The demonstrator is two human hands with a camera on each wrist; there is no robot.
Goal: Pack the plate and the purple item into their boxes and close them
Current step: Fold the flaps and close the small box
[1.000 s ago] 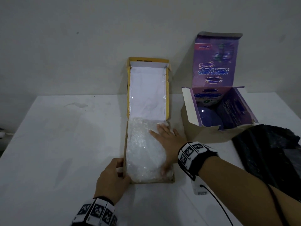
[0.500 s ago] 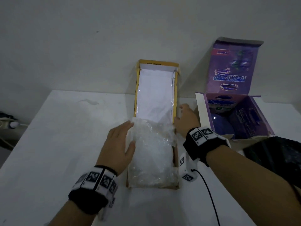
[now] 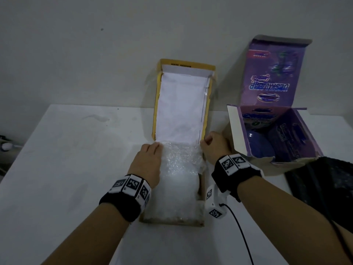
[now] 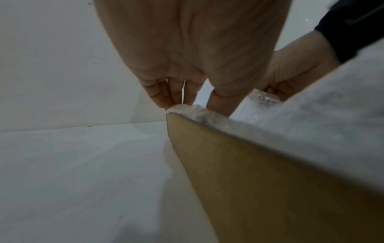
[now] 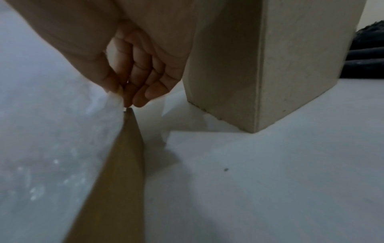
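Observation:
A flat brown box lies in the middle of the table, its white-lined lid standing open against the wall. Bubble wrap fills the box and hides whatever is under it. My left hand is at the far left corner, where the fingers and thumb pinch the wrap's edge over the box wall. At the far right corner my right hand pinches a raised white tip of the wrap. The round purple item sits inside the open purple box on the right.
The purple box's pale outer wall stands close to my right hand. A black crumpled bag lies at the table's right edge. A black cable trails from my right wrist. White table stretches to the left; the wall is just behind.
My right hand left the top of the bubble wrap and went to the far right corner. My left hand moved from the near left corner up to the far left corner.

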